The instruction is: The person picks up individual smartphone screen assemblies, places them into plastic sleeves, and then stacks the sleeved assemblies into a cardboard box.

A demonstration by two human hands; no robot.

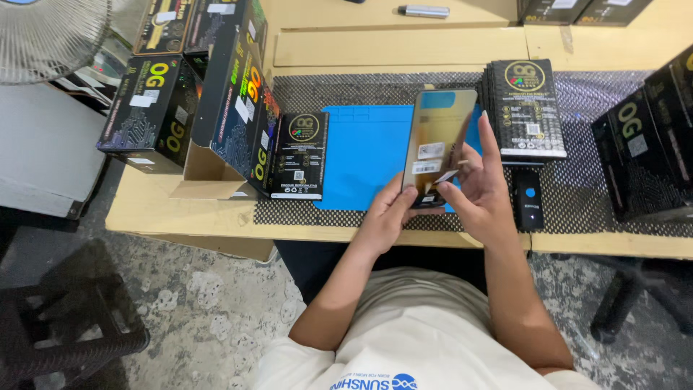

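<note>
— What are the hands doing?

— Both are gripping one flat, glossy packet [438, 144] above the blue mat [364, 155]: the left hand [386, 217] is pinching its lower edge, the right hand [482, 189] is closing on its right side near a white sticker.

— How much looks finished?

— Judging by the piles, a stack of black packets [525, 108] is sitting right of the mat and a single black packet [297, 155] is leaning left, beside an open carton [231, 101]. A small black scanner [528, 198] is lying near the right hand.
</note>
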